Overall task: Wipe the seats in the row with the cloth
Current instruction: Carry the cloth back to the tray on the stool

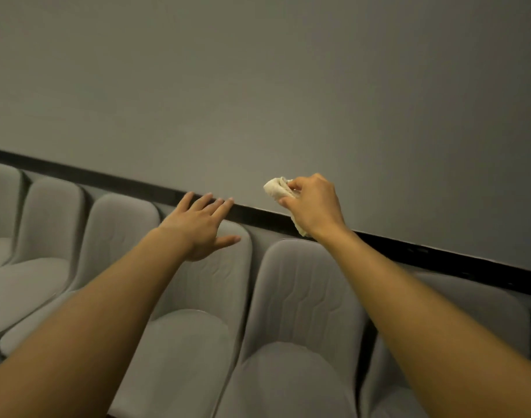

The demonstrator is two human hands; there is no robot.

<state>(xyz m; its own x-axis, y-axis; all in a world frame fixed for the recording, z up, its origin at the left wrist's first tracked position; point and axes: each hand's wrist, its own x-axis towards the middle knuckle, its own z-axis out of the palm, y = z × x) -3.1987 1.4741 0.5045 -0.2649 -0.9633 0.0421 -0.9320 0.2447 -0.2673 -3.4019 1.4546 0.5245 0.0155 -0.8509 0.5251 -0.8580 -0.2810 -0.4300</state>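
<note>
A row of grey padded seats runs from the far left to the right edge against a wall. My right hand [314,205] grips a bunched cream cloth [276,189] in the air, just above the top of one seat's backrest [303,285]. A tail of the cloth hangs below that hand's wrist near the backrest's top edge. My left hand [201,226] reaches out with straight, spread fingers at the top of the neighbouring backrest [210,282] to the left; whether it touches the seat I cannot tell.
A plain grey wall [258,86] fills the upper half, with a black rail [408,251] along it just behind the backrests. More grey seats [51,218] continue to the left, their cushions [23,285] folded down. Another seat [481,306] stands at the right.
</note>
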